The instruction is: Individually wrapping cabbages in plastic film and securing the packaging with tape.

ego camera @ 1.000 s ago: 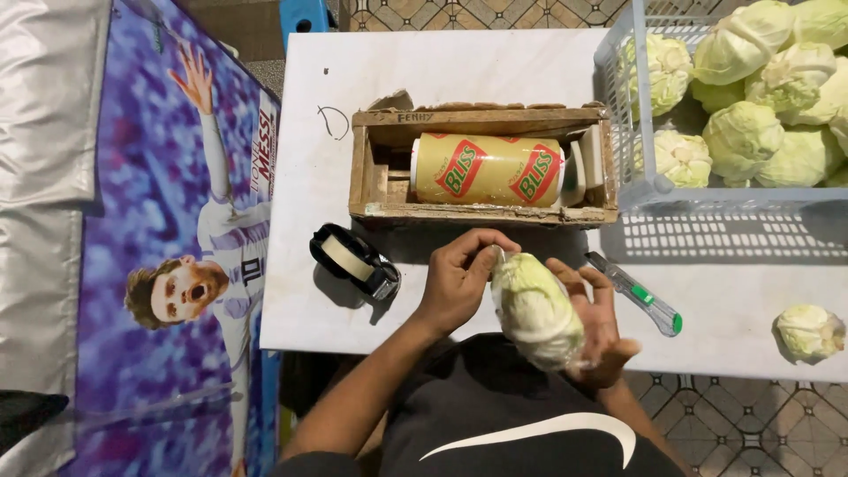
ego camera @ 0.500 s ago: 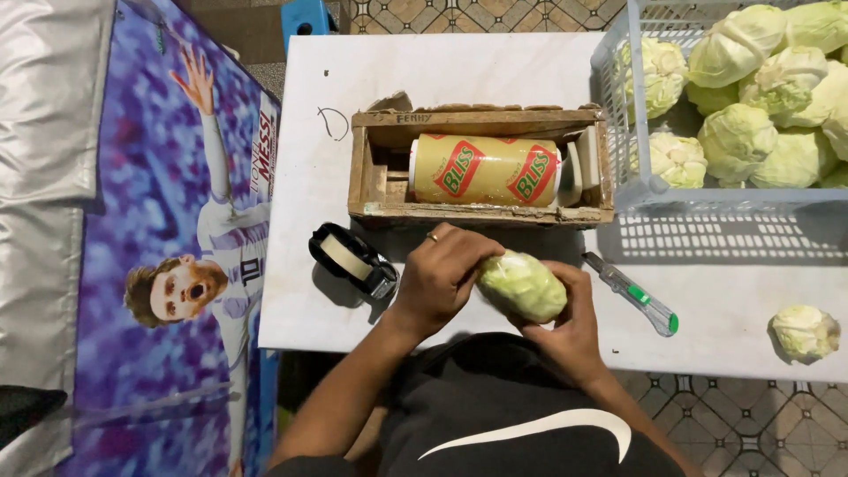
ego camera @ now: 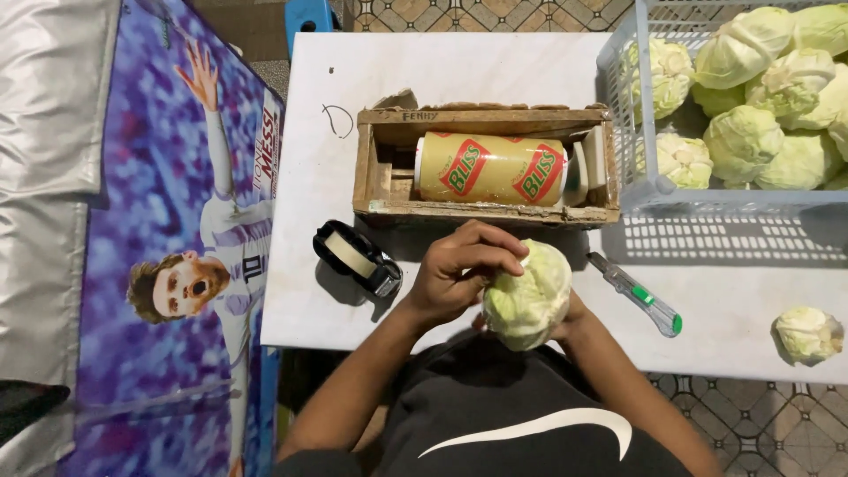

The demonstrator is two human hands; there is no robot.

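I've turned the pale green, round leafy cabbage [ego camera: 527, 296] since a second ago: then it stood long and upright in my right hand [ego camera: 565, 320], now it sits rounder and lower over the counter's [ego camera: 495, 66] near edge. My left hand [ego camera: 459, 269] has closed over its top left, and the right cups it from underneath.

**A small produce-packing stall**

This looks like a vegetable packing spot, not a kitchen. A white table [ego camera: 495, 71] carries a plastic crate [ego camera: 632, 132] piled with cabbages [ego camera: 760, 88], a wooden box [ego camera: 380, 168] holding a roll of cling film [ego camera: 490, 168], a tape dispenser [ego camera: 358, 256] and a utility knife [ego camera: 636, 293]. Patterned floor tiles [ego camera: 760, 424] and a printed banner [ego camera: 177, 265] lie beside it.
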